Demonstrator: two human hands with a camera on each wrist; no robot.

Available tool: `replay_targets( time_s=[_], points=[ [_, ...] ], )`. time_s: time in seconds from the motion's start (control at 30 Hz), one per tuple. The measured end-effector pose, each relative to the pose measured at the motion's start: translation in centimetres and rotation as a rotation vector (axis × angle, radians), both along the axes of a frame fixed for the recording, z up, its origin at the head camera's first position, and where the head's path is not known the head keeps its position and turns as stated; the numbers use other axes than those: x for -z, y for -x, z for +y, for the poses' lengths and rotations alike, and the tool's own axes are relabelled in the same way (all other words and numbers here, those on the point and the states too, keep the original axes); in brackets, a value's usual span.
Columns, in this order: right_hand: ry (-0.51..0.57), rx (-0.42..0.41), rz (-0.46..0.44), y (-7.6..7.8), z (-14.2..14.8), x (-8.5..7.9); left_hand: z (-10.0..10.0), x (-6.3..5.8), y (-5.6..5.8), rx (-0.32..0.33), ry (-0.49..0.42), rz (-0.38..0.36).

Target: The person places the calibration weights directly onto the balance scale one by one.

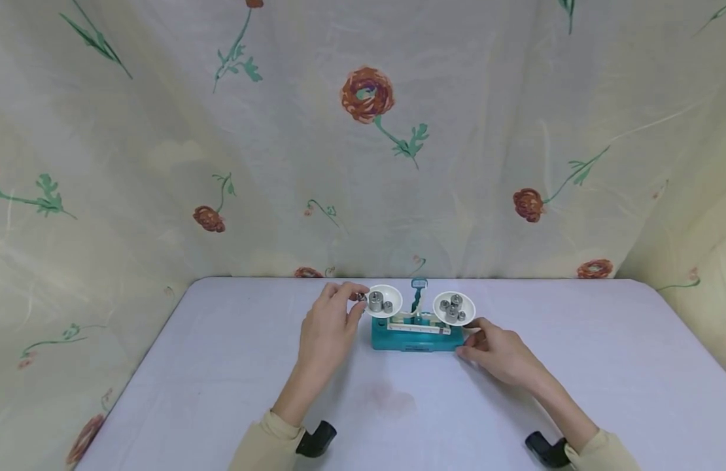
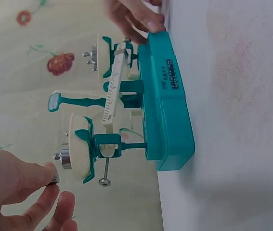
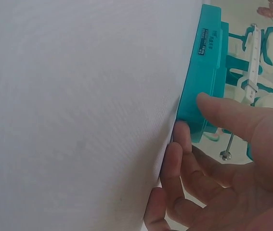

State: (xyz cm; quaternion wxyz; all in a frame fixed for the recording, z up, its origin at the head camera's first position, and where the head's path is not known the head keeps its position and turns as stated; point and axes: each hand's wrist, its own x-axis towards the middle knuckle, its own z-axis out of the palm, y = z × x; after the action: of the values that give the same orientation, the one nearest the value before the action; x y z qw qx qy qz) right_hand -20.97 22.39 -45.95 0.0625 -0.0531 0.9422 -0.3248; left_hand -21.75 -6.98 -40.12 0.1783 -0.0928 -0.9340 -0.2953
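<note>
A teal balance scale (image 1: pixel 418 341) with two white pans stands near the back of the table. Thumb and fingertips of my left hand (image 1: pixel 324 330) pinch a small metal weight (image 2: pixel 55 178) at the outer edge of the left pan (image 1: pixel 397 294). On that pan sit a larger cylindrical weight (image 1: pixel 375 301) and a smaller one (image 1: pixel 388 307). Several metal weights (image 1: pixel 452 313) stand together on the right pan (image 1: pixel 469 306). My right hand (image 1: pixel 504 350) grips the right end of the base, its thumb (image 3: pixel 223 110) against the front face and fingertips at the end.
A white ruled beam (image 2: pixel 113 96) runs across the scale's front, with a metal adjusting screw (image 2: pixel 105 182) at the left end. Behind the white-covered table (image 1: pixel 222 379) hangs a flowered curtain (image 1: pixel 280 144). Black wrist devices (image 1: pixel 317 439) show at both sleeves.
</note>
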Motion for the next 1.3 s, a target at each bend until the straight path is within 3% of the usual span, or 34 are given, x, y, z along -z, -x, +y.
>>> replay_targets(
  time_s=[0.4,0.8,1.3],
  points=[
    [0.008,-0.005,-0.018,0.2,0.0,0.0,0.8,0.1,0.0,-0.023,0.032,0.021],
    [0.014,-0.010,-0.018,0.1,0.1,0.1,1.4,0.0,-0.9,0.039,0.059,0.020],
    [0.022,-0.008,-0.024,0.1,0.0,0.1,1.6,0.4,-0.8,0.046,0.092,0.053]
  ],
)
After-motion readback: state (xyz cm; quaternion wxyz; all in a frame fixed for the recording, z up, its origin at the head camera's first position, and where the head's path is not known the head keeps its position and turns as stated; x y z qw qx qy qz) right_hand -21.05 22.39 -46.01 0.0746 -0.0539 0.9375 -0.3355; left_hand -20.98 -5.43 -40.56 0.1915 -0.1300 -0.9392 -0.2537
